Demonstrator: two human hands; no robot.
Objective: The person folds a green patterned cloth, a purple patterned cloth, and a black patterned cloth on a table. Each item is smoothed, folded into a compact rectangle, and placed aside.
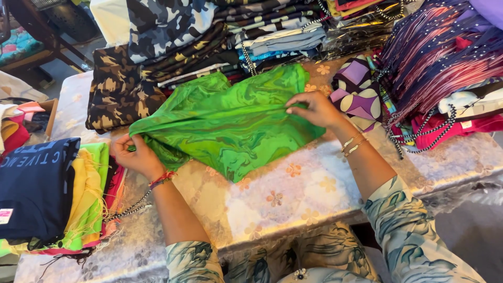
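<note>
Sleeves with a leafy print are reaching out from me over the worktop, which is wearing a shiny flowered cover. Both my hands are pinching the green swirly cloth lying in the middle of it. My left hand is gripping its near left corner with curled fingers. My right hand is nipping a fold on its right edge. Camouflage cloths are sitting stacked behind it, and a dark blue shirt is lying on a pile at my left.
</note>
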